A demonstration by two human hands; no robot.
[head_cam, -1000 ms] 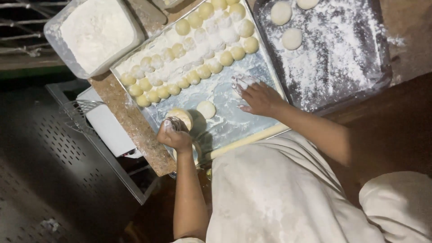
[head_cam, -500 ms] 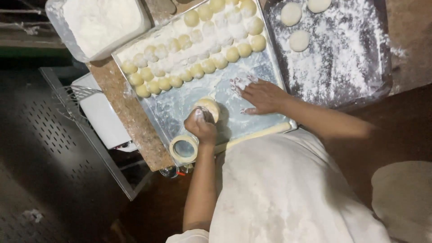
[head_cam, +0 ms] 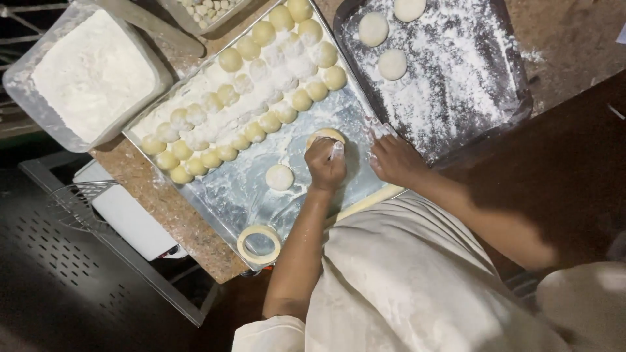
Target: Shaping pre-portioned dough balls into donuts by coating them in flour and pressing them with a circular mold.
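Two trays share our speckled stone counter [head_cam: 163, 208]: the floured steel tray [head_cam: 241, 195] with its rows of dough balls [head_cam: 261, 78], and a dark tray [head_cam: 456, 85] carrying three pale discs [head_cam: 393, 64]. Our left hand [head_cam: 326, 163] is closed over a flattened dough piece [head_cam: 326, 135] on the steel tray, while our right hand [head_cam: 394, 160] rests flat and open just beside it. A flour tub [head_cam: 91, 72] stands at the counter's far left, a ring cutter [head_cam: 259, 244] lies at the tray's near corner, and the room beyond is dark.

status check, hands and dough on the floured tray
Left hand pressing down on a dough disc on the metal tray. Right hand flat beside it. Nothing in the way.
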